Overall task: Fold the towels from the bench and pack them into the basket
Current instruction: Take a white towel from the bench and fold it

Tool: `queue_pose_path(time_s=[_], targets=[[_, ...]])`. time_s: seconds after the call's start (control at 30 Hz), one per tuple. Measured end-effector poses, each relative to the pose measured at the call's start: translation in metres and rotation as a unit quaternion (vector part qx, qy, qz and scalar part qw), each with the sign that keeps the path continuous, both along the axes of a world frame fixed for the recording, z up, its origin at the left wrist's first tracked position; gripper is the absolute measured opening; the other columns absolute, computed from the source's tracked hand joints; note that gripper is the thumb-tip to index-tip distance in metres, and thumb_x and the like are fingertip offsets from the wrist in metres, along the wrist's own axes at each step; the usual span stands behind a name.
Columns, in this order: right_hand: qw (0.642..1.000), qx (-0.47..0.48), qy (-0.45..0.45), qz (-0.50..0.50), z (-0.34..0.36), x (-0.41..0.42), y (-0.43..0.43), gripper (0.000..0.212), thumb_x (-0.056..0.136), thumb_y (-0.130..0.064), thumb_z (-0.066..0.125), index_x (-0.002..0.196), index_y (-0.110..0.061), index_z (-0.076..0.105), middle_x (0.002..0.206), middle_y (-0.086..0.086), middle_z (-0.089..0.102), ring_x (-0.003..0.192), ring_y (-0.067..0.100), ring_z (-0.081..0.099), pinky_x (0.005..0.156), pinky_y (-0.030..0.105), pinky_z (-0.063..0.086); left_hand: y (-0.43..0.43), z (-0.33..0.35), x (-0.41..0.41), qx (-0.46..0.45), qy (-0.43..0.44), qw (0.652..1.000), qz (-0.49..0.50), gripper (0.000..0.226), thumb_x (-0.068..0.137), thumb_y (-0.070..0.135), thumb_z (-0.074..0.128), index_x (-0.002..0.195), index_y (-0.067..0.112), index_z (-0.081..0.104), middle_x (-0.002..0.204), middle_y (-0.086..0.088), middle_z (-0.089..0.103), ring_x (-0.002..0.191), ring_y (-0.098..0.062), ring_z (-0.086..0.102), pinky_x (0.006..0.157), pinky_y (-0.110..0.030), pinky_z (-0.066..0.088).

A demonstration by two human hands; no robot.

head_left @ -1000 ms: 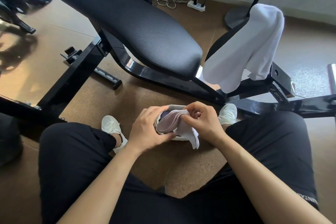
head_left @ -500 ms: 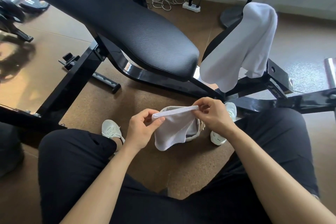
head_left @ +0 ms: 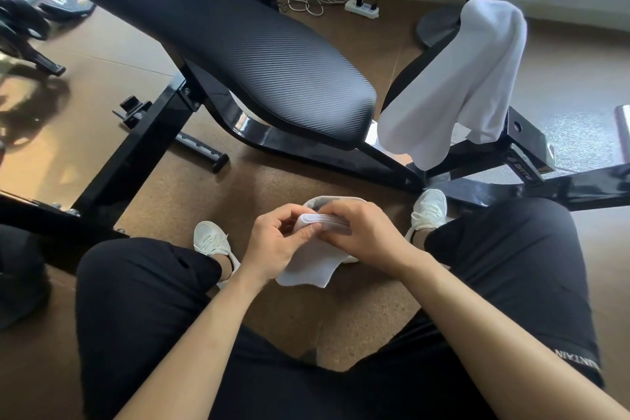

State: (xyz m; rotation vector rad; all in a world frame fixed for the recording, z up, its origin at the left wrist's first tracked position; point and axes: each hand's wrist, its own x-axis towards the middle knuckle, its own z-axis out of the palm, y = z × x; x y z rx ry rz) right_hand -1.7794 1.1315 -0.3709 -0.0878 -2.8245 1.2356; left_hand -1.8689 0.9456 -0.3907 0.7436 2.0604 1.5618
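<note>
Moved: both hands have come close together since a moment ago. Back then they were apart and pulled the top edge of the small towel out flat. Now that edge is bunched up between them.
Left hand: the left hand (head_left: 272,245) pinches the small towel (head_left: 306,269), with thumb and fingers curled round the thick folded edge.
Right hand: the right hand (head_left: 364,235) has its fingers curled over the same edge from the other side. The two hands touch or nearly touch.
Small towel: it is up in the air between the knees. Its loose end hangs down under the hands.
Why held so: I think the hands meet to lay one half on the other. Holding the edge tight keeps the fold from slipping open.
Basket: the basket (head_left: 315,200) sits on the floor just under and behind the hands. Only a bit of its pale rim shows, and I cannot tell what is inside. It is likely put there so a folded towel only has to go straight down.
Big towel: the big towel (head_left: 470,85) hangs over the black frame of the bench (head_left: 259,54), well apart from the hands. It is not folded yet.
Feet: white shoes (head_left: 209,239) stand on each side of the basket.
How far: I think the job is partway done. This towel looks nearly ready to pack, and the hanging one waits.
Watch out: soft cloth flops, so the fold could fall open if a hand lets go too soon.
</note>
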Motion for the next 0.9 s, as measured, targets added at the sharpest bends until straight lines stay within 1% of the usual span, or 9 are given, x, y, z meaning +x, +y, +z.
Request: queue_pose_path(time_s=[0.17,0.23,0.3,0.4,0.53,0.6,0.7,0.8,0.9], targets=[[0.998,-0.051,-0.011,-0.021,0.010,0.005,0.002,0.005,0.093,-0.033,0.073,0.096,-0.030,0.070,0.090,-0.020,0.069,0.086,0.001,0.063,0.071,0.023,0.051,-0.002,0.000,-0.001,-0.003,-0.026,1.000,-0.014,0.033,0.083,0.036,0.077,0.112,0.021,0.073,0.103,0.009,0.075,0.102,-0.018,0.072,0.085,-0.034,0.061],[0.996,-0.079,-0.021,-0.040,0.016,0.008,0.008,0.008,0.092,-0.031,0.074,0.095,-0.037,0.068,0.085,-0.027,0.067,0.085,-0.002,0.063,0.072,0.021,0.048,-0.001,-0.002,0.000,-0.021,-0.048,0.998,-0.032,0.037,0.082,0.037,0.078,0.113,0.020,0.073,0.103,0.006,0.075,0.101,-0.018,0.072,0.084,-0.035,0.061],[0.993,-0.102,-0.022,-0.051,0.020,0.012,0.014,0.009,0.092,-0.031,0.074,0.098,-0.035,0.069,0.089,-0.023,0.068,0.087,0.001,0.065,0.074,0.023,0.051,0.003,-0.009,0.001,-0.048,-0.061,0.996,-0.054,0.038,0.080,0.042,0.082,0.110,0.019,0.074,0.101,0.003,0.075,0.098,-0.019,0.072,0.082,-0.039,0.061],[0.991,-0.119,-0.002,-0.064,0.026,0.017,0.024,0.014,0.092,-0.027,0.074,0.105,-0.023,0.074,0.098,-0.011,0.072,0.093,0.007,0.067,0.076,0.024,0.056,0.008,-0.025,0.003,-0.099,-0.039,0.991,-0.076,0.040,0.075,0.057,0.078,0.096,0.022,0.073,0.092,0.003,0.074,0.089,-0.021,0.071,0.076,-0.044,0.061],[0.987,-0.111,0.026,-0.117,0.032,0.026,0.039,0.017,0.092,-0.024,0.074,0.107,-0.017,0.075,0.099,-0.008,0.073,0.094,0.005,0.067,0.079,0.023,0.056,0.009,-0.049,0.000,-0.156,-0.017,0.981,-0.118,0.038,0.082,0.055,0.073,0.086,0.017,0.072,0.086,-0.002,0.073,0.085,-0.026,0.070,0.077,-0.054,0.058],[0.980,-0.117,0.039,-0.154,0.034,0.029,0.049,0.015,0.092,-0.022,0.074,0.106,-0.016,0.075,0.097,-0.009,0.073,0.093,0.004,0.066,0.080,0.022,0.055,0.008,-0.060,-0.003,-0.184,-0.009,0.975,-0.127,0.039,0.081,0.058,0.071,0.080,0.019,0.070,0.081,0.000,0.071,0.081,-0.026,0.067,0.075,-0.052,0.057],[0.966,-0.134,0.066,-0.212,0.037,0.031,0.062,0.009,0.092,-0.021,0.076,0.101,-0.019,0.075,0.092,-0.009,0.073,0.087,0.004,0.066,0.078,0.019,0.051,0.004,-0.076,-0.006,-0.225,0.008,0.966,-0.130,0.045,0.080,0.060,0.071,0.073,0.016,0.063,0.071,0.000,0.065,0.068,-0.019,0.058,0.066,-0.039,0.047],[0.944,-0.149,0.093,-0.280,0.039,0.033,0.073,0.007,0.090,-0.018,0.077,0.095,-0.020,0.073,0.084,-0.010,0.070,0.074,-0.004,0.061,0.071,0.010,0.045,0.002,-0.082,-0.005,-0.256,0.015,0.959,-0.123,0.033,0.083,0.048,0.075,0.076,0.018,0.065,0.072,0.001,0.065,0.068,-0.016,0.058,0.066,-0.032,0.043],[0.927,-0.128,0.112,-0.336,0.036,0.033,0.086,0.005,0.090,-0.020,0.076,0.094,-0.021,0.073,0.080,-0.014,0.068,0.068,-0.002,0.056,0.066,0.010,0.044,0.003,-0.079,-0.004,-0.275,0.008,0.957,-0.094,0.018,0.088,0.038,0.075,0.081,0.022,0.070,0.077,0.004,0.068,0.075,-0.016,0.062,0.067,-0.030,0.044]])
